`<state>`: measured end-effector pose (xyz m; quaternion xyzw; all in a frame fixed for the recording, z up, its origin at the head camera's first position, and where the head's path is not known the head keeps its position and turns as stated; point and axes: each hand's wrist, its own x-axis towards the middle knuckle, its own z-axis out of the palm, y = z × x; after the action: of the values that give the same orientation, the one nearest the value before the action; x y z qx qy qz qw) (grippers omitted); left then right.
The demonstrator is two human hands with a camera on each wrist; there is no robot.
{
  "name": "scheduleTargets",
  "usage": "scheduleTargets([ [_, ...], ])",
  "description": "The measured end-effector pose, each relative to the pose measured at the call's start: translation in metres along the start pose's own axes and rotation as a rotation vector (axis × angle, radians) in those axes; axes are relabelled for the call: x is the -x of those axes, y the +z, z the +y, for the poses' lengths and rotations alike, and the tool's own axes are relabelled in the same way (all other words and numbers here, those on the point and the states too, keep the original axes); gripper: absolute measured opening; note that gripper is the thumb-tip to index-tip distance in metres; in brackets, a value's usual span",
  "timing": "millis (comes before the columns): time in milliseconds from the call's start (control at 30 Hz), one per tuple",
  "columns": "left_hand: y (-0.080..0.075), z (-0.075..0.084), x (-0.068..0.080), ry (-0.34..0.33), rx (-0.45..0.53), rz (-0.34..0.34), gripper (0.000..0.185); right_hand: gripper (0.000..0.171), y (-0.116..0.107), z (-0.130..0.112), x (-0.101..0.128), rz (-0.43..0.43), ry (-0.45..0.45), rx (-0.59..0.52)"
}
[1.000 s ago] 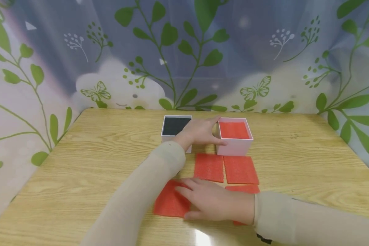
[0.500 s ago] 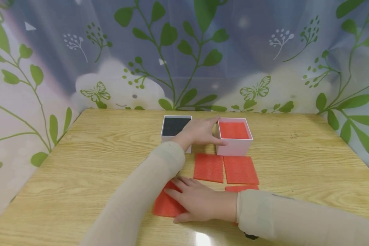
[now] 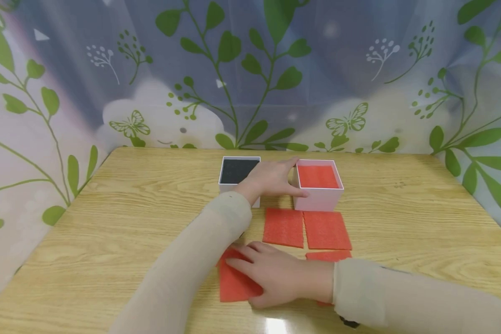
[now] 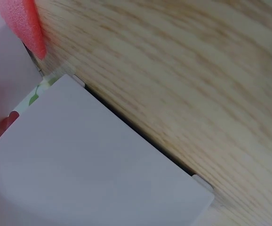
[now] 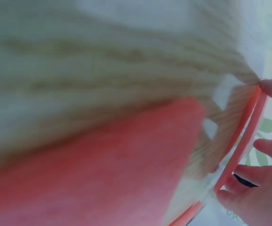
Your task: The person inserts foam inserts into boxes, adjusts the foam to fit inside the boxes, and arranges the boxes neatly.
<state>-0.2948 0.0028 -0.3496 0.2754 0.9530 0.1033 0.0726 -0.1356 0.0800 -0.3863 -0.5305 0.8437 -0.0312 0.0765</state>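
Observation:
My left hand lies between two white boxes, thumb and fingers bracketing the left wall of the red-lined box. The dark-lined box sits just left of that hand. A white box wall fills the left wrist view. Nearer me, my right hand lies on a red foam sheet. In the right wrist view the thin sheet edge runs between the thumb and the fingers, which pinch it.
Two red foam sheets lie side by side in front of the boxes, and a third shows partly behind my right wrist. The wooden table is backed by a leaf-patterned curtain.
My right hand first slid left over the near sheet, then drew back right; the sheet's left edge has shifted right with it. The left hand has not moved.

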Motion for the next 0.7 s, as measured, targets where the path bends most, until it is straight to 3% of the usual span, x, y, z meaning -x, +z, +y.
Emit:
scheduleTargets([
  [233,0.000,0.000,0.001,0.005,-0.014,0.011,0.103,0.075,-0.004,0.010,0.017,-0.011,0.025,-0.082],
  [500,0.000,0.000,0.000,0.012,-0.018,0.017,0.102,0.077,-0.017,0.022,0.041,-0.082,0.048,-0.155],
  [700,0.000,0.001,0.000,0.005,-0.019,0.015,0.102,0.080,-0.022,0.030,0.054,-0.064,0.056,-0.157],
])
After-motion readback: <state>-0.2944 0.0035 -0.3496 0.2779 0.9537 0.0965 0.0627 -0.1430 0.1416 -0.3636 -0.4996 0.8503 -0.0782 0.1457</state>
